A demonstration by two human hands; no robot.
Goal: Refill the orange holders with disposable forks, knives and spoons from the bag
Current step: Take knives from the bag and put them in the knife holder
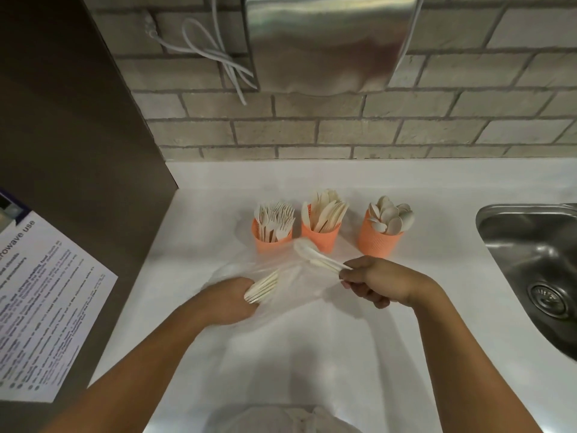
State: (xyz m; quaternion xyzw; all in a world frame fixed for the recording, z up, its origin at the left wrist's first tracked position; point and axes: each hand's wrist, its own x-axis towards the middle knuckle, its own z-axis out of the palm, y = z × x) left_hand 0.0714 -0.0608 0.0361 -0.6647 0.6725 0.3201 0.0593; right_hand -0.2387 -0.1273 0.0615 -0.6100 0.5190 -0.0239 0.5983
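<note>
**Holders nearly full, last handfuls coming out of the bag**

Three orange holders stand in a row at the back of the desk [406, 354]. The left holder [271, 243] has forks [278, 218], the middle holder [320, 239] knives [324, 210] and the right holder [379, 246] spoons [392, 217]. All three look well stocked, so most of the refill seems done.

The clear bag [296, 289] lies crumpled on the desk just in front of the holders, between the two hands. The left hand [232, 303] is curled round a small bundle [262, 287] of pale cutlery at the bag. The right hand [379, 281] pinches a few more pieces [318, 259] by their handles and points them toward the middle holder. They are blurred, so their kind cannot be told.

What seems left is dropping these two handfuls into the matching holders. Whether more remains in the bag is unclear.
</note>
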